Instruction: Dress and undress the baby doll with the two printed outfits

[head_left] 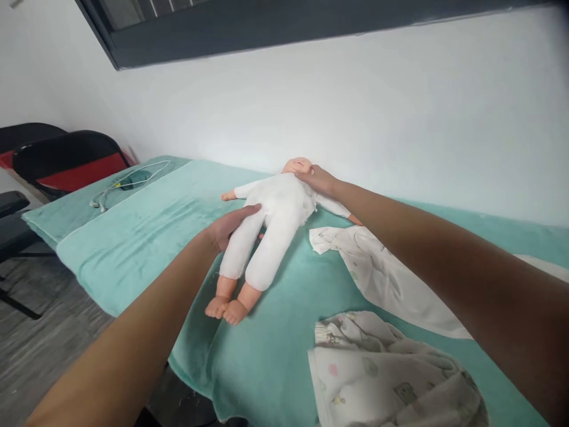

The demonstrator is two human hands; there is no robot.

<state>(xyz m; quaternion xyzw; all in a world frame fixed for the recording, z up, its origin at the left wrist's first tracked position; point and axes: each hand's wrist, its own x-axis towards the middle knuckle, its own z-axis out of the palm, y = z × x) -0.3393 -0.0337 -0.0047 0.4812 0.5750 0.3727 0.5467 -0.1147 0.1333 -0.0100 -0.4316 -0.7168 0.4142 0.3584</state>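
Note:
A baby doll (pixel 280 198) with a white cloth body lies on its back, its head toward the wall and its bare plastic feet toward me. My left hand (pixel 233 224) holds it at the hip and upper thigh, thumb on top, the other fingers mostly hidden beneath. At the doll's neck, my right hand (pixel 320 179) grips beside the chin; part of those fingers is out of sight behind the head. Right of the doll, under my right forearm, lies a white printed baby garment (pixel 373 261). Nearer to me is a second, bunched printed garment (pixel 391 367).
A mint-green plush cover (pixel 146 237) drapes the table, which stands against a white wall (pixel 400 107). White cables (pixel 104 198) lie at the table's far left. Black-and-red folding chairs (pixel 84 163) stand beyond that end. Above is a dark window frame (pixel 244 35).

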